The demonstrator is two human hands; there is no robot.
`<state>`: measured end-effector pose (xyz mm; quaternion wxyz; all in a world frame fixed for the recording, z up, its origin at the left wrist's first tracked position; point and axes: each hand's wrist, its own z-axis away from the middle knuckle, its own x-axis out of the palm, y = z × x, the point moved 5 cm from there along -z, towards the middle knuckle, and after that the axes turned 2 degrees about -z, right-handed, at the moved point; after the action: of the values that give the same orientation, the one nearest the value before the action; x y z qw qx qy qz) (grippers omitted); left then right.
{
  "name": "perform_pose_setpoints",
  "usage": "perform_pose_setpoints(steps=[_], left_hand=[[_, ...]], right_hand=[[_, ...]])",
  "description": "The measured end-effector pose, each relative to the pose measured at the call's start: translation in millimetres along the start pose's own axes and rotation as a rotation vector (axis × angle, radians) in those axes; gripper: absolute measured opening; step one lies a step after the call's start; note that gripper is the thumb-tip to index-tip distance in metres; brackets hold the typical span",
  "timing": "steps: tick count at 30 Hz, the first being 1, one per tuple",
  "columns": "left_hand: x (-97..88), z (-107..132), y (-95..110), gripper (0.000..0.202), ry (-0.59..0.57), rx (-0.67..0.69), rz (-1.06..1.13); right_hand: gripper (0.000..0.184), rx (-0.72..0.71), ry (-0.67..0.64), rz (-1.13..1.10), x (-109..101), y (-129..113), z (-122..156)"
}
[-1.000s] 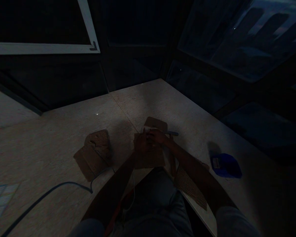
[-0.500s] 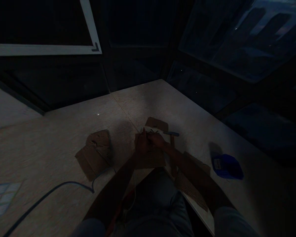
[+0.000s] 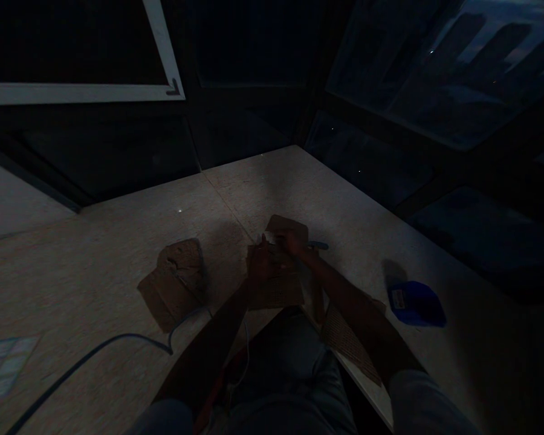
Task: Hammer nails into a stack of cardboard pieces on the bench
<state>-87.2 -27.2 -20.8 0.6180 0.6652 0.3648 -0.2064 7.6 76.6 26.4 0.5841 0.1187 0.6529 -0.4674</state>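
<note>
The light is very dim, so finger detail is poor. My left hand (image 3: 263, 264) is over a flat sheet of brown cardboard (image 3: 276, 295), its thumb raised against a small whitish piece (image 3: 270, 236). It seems to steady that piece, while its other fingers point right over the cardboard. My right hand (image 3: 294, 243) is closed, with its fingertips at the piece's right edge; what they pinch is hidden. Behind the hands lies another cardboard flap (image 3: 290, 225). Just right of my right hand, a tool's grey end (image 3: 318, 245) shows above a brown wooden handle (image 3: 317, 296).
On the left rests crumpled cardboard (image 3: 179, 278), with a blue-grey cable (image 3: 118, 336) running past it. Corrugated cardboard (image 3: 349, 344) lies under my right forearm. A blue scoop-like container (image 3: 417, 304) stands at right. Dark window panels (image 3: 254, 127) border the pale surface (image 3: 226, 187).
My right hand has shifted slightly up and right, away from my left hand. Dark thin strips seen by the whitish piece no longer show. My left hand stays almost in place.
</note>
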Motion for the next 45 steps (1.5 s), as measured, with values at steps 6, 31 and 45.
perform_pose_setpoints(steps=[6,31,45], left_hand=[[3.3,0,-2,0.126,-0.010,0.026,0.032],[5.4,8,9,0.110,-0.107,0.138,-0.133],[-4.4,1,-4,0.090,-0.136,0.007,0.239]], right_hand=[[0.034,0.076,0.062,0.083,2,-3,0],[0.032,0.096,0.226,-0.241,13,22,-4],[0.036,0.194,0.672,-0.648,18,40,147]])
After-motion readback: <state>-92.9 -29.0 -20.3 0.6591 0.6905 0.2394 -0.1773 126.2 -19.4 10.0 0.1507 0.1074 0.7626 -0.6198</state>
